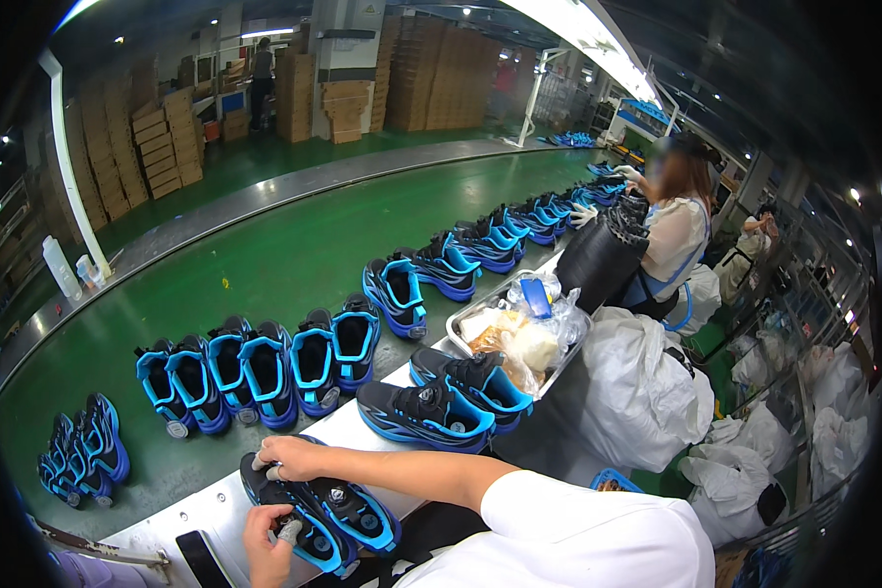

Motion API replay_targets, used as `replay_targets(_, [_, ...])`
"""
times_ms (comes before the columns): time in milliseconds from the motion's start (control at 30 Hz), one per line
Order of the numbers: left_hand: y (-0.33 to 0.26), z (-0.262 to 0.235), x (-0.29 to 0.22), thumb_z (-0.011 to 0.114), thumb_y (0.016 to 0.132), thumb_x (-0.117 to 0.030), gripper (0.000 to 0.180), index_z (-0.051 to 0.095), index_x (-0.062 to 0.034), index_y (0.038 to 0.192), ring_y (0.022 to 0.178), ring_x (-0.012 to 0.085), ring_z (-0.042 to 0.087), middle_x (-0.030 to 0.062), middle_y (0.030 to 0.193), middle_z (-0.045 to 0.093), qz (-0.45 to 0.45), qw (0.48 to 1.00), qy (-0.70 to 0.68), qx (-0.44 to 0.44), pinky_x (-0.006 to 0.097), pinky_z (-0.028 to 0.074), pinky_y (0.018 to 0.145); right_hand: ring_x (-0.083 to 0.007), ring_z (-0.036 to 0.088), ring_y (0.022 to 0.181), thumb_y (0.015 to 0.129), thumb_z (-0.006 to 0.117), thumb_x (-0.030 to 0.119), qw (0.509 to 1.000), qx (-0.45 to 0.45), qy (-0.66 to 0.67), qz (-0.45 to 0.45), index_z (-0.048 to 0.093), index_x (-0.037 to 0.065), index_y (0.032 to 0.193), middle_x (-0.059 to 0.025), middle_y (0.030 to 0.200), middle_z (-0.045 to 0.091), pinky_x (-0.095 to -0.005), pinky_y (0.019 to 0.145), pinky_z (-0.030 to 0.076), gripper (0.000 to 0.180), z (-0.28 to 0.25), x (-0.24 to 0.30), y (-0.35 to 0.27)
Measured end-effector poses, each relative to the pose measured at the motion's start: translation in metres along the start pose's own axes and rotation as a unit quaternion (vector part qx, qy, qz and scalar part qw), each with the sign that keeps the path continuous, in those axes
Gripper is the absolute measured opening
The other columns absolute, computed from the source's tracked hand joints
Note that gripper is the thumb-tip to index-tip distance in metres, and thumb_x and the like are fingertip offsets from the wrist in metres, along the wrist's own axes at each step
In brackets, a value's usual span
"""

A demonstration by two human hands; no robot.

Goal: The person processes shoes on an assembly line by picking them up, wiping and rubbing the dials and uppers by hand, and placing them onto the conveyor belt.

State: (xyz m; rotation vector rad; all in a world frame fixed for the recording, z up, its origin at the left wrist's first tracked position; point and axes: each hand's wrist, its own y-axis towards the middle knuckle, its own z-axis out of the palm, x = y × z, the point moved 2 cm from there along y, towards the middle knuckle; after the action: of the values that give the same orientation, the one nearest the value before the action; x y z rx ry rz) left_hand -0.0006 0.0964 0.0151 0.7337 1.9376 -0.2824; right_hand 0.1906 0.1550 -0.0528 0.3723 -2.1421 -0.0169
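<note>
Two blue-black shoes (347, 508) lie beneath the right hand (292, 458) and beside the left hand (268, 547), fingers bent, grip unclear.

Black-and-blue sneakers (268, 370) are lining a green work surface (265, 255); a metal tray (452, 326) is resting on the white ledge (157, 529).

Factory hall: green floor (235, 162), dark ceiling (745, 59), artificial lighting.
A long green work surface (314, 235) crosses the hall, bounded on its far side by a grey metal border (294, 183). Tall stacks of brown cartons (426, 78) stand beyond, near a pale pillar (346, 57) with dark bands. A bright strip light (608, 49) hangs at upper right; a white post (69, 147) rises at left.
</note>
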Motion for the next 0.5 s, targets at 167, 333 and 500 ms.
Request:
replay_targets(167, [-0.003, 0.000, 0.005, 0.071, 0.079, -0.008, 0.030, 0.061, -0.0026, 0.106, 0.085, 0.0188, 0.053, 0.0084, 0.099, 0.056, 0.022, 1.000, -0.014, -0.001, 0.030, 0.044, 0.075, -0.0340, 0.055, 0.094, 0.073, 0.070, 0.013, 1.000, -0.015, -0.010, -0.002, 0.067, 0.006, 0.099, -0.0160, 0.095, 0.056, -0.0404, 0.083, 0.044, 0.027, -0.001, 0.003, -0.003])
replay_targets(333, [-0.012, 0.002, 0.011, 0.073, 0.076, -0.019, 0.028, 0.061, -0.0021, 0.096, 0.084, 0.0315, 0.057, 0.0155, 0.096, 0.060, 0.022, 0.983, 0.155, -0.093, 0.040, 0.045, 0.073, -0.0335, 0.055, 0.095, 0.070, 0.069, 0.013, 0.999, -0.026, 0.008, -0.036, 0.068, 0.007, 0.098, -0.0158, 0.094, 0.058, -0.0399, 0.083, 0.045, 0.028, 0.017, -0.005, -0.005])
replay_targets(500, [0.002, 0.000, 0.028, 0.072, 0.072, -0.019, 0.031, 0.060, -0.0037, 0.096, 0.103, 0.0304, 0.055, 0.0114, 0.105, 0.062, 0.079, 0.995, 0.047, 0.046, 0.040, 0.041, 0.091, -0.0289, 0.059, 0.095, 0.069, 0.067, 0.011, 0.998, -0.045, -0.039, -0.031, 0.071, 0.008, 0.095, -0.0111, 0.095, 0.067, -0.0382, 0.087, 0.046, 0.026, 0.014, 0.003, -0.007])
